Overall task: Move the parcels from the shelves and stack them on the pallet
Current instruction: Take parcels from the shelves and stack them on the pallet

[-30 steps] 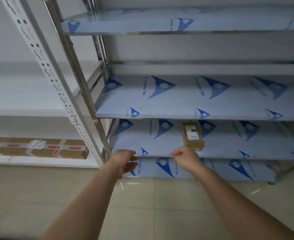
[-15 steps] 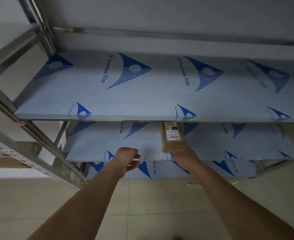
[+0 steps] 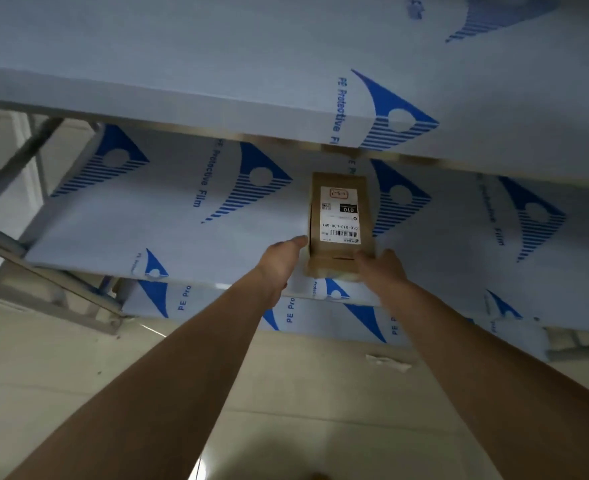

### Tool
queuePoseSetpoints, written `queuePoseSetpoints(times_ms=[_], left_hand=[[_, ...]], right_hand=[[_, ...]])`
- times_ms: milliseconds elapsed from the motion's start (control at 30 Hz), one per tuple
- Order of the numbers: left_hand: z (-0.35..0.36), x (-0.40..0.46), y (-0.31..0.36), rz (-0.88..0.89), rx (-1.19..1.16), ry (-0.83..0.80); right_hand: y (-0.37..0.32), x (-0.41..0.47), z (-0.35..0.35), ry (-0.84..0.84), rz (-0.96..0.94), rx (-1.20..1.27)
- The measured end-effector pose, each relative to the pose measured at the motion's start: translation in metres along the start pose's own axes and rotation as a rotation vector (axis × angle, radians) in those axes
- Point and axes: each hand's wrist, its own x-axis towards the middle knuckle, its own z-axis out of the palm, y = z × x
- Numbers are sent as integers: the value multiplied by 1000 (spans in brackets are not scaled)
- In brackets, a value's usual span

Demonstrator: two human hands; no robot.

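With our left hand [image 3: 283, 258] flat against the side of the parcel [image 3: 340, 223] and our right hand [image 3: 382, 268] gripping its near corner at the shelf [image 3: 147, 233] edge, we should slide it out level, then lift.

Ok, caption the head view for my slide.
Both hands, left hand and right hand, reach a labelled brown parcel on a film-covered shelf.

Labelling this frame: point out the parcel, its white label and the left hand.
parcel [image 3: 334, 268], head view, bare cardboard at its near end.
white label [image 3: 339, 216], head view, middle of the sticker.
left hand [image 3: 281, 259], head view, back of the hand.
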Motion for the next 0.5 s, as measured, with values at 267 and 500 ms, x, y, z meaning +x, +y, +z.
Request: queuePoseSetpoints(times_ms=[267, 500], left_hand=[[23, 15, -9, -16, -44, -31], [-19, -8, -25, -43, -166, 103]], right_hand=[[16, 19, 14, 24, -142, -110], [-5, -24, 23, -31, -167, 186]])
